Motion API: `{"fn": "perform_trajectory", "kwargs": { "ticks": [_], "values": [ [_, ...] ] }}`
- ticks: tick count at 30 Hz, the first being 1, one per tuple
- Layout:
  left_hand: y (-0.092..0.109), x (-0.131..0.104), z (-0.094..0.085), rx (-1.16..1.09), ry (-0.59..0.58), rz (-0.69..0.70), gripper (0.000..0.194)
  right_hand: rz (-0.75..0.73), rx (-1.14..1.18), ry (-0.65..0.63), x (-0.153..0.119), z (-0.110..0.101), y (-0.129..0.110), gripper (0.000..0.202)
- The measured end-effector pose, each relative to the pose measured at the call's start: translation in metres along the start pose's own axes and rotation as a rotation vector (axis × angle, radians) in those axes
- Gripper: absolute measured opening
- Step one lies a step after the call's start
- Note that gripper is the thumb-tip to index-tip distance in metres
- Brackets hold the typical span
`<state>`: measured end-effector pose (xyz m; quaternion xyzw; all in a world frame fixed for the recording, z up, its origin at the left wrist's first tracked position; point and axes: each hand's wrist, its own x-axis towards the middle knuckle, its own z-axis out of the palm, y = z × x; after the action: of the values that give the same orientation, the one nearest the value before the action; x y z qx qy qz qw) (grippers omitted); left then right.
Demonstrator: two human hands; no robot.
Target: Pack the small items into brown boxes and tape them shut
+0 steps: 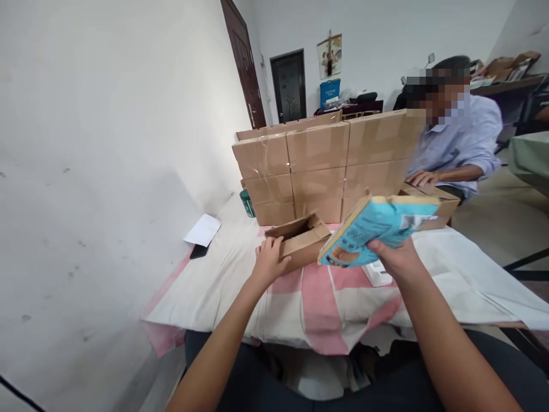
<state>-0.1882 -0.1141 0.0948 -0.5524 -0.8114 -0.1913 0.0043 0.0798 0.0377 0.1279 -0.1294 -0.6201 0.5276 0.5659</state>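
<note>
My right hand (398, 260) grips a blue snack packet (381, 226) with yellow edges, thumb on its printed face. The packet is held tilted above the table, to the right of an open cardboard box (304, 256). At the box's left end, my left hand (270, 260) holds on, with fingers over the rim and the thumb along the near side. The box's flaps stand up, and its inside is dark, so its contents cannot be made out. Partly hidden below the packet lies a white plastic-looking object (377, 276).
A wall of taped cardboard boxes (319, 149) stands behind the open box. A green can (247, 203), white paper (203, 230) and a dark flat object (199, 252) are on the left. Across the table at right, a person (458, 137) rests a hand on another carton (446, 206).
</note>
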Motion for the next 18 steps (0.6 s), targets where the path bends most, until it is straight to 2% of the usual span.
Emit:
{"fn": "perform_trajectory", "kwargs": {
  "ticks": [3, 6, 8, 10, 12, 15, 18],
  "values": [
    [0.009, -0.001, -0.002, 0.014, -0.034, -0.045, 0.069, -0.083, 0.003, 0.166, 0.004, -0.007, -0.004, 0.055],
    [0.023, -0.006, -0.009, -0.001, -0.016, -0.035, 0.061, -0.128, 0.001, 0.229, 0.006, -0.008, -0.011, 0.055],
    [0.035, -0.018, -0.014, -0.039, 0.023, 0.072, 0.052, -0.147, 0.015, 0.241, 0.005, -0.007, -0.015, 0.056],
    [0.047, -0.035, -0.017, -0.090, 0.029, 0.271, 0.029, -0.134, 0.015, 0.213, 0.002, -0.008, -0.021, 0.058],
    [0.059, -0.056, -0.019, -0.113, 0.039, 0.516, 0.012, -0.067, -0.019, 0.090, -0.002, -0.007, -0.030, 0.054],
    [0.075, -0.084, -0.020, -0.092, 0.164, 0.824, 0.022, 0.060, -0.155, -0.303, -0.008, -0.002, -0.048, 0.037],
    [0.083, -0.103, -0.019, -0.102, 0.284, 0.922, 0.024, 0.080, -0.371, -0.732, -0.014, 0.005, -0.059, 0.024]
  ]
}}
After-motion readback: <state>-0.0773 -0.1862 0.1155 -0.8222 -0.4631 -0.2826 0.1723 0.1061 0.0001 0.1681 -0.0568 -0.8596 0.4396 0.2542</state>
